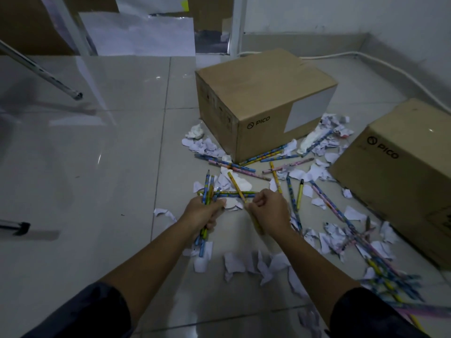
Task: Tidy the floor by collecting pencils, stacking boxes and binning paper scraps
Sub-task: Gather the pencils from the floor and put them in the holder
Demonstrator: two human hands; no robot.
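A bundle of pencils (207,206) is being held in the left hand (203,211), with the fingers curled around it so that the pencils are kept together and standing roughly upright. It seems the bundle is being used as the collecting place, so that each new pencil can be added without putting anything down. A yellow pencil (238,189) is being pinched by the right hand (267,211), whose fingers are bent closed around its lower part; the tip is pointing away from the person and up, toward the nearer box (263,103). This pencil is probably being brought across to the bundle.

Many more pencils are lying on the tiled floor (97,154), mixed with torn paper scraps (351,213). Most of them are being found between the two boxes and along the right side, where some are blurred at the picture's edge. The second box (402,172) is standing well apart from the first, so the stacking is not yet done, and the scraps are not yet being collected. No bin is being seen in this view. The task is judged to be in its early part, with the pencils being handled first.
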